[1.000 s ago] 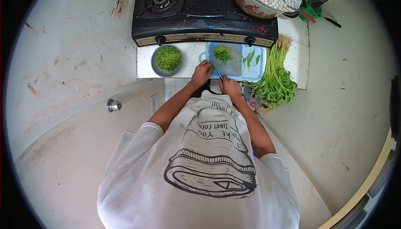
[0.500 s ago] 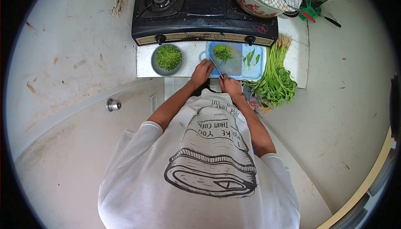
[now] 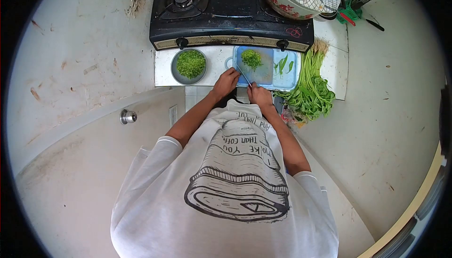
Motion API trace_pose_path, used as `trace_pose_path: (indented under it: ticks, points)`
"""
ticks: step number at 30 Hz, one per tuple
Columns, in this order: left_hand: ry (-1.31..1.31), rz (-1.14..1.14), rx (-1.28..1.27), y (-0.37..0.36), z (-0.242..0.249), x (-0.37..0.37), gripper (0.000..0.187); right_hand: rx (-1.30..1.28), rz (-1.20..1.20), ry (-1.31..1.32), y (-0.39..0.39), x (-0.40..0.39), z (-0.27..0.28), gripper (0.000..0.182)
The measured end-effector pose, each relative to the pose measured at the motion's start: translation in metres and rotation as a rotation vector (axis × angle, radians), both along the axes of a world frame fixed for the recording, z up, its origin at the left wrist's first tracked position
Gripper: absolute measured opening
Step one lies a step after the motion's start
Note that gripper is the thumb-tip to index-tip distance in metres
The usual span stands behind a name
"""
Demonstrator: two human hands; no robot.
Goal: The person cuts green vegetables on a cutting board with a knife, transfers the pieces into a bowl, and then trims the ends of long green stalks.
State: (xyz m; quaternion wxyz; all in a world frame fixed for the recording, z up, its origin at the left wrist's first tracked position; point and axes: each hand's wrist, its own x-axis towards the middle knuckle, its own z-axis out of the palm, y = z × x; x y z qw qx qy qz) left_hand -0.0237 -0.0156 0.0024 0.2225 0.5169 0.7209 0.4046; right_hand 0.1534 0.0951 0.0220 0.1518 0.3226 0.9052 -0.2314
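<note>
On blue board [image 3: 282, 81], finely chopped greens [image 3: 252, 59]

We see white tiled counter [image 3: 214, 67] w/ round grey bowl [image 3: 189, 65] left, blue plastic board [image 3: 263, 67] centre, green stalks [image 3: 308, 86] right, black stove [image 3: 230, 13] far.

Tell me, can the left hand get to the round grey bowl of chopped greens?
Probably yes. The left hand rests at the blue cutting board's near edge, and only bare white counter lies between it and the round grey bowl of chopped greens.
</note>
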Motion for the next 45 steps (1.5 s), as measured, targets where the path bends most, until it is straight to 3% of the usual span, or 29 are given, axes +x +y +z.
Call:
trace_pose_path:
  ticks: [17,45]
  points:
    - [-0.011,-0.002,-0.015,0.002,0.004,-0.003,0.014,0.093,-0.008,0.037,-0.007,0.004,0.003,0.037]
    - [-0.026,0.026,0.016,0.002,-0.001,-0.002,0.015,0.027,-0.036,0.054,-0.008,-0.007,0.001,0.038]
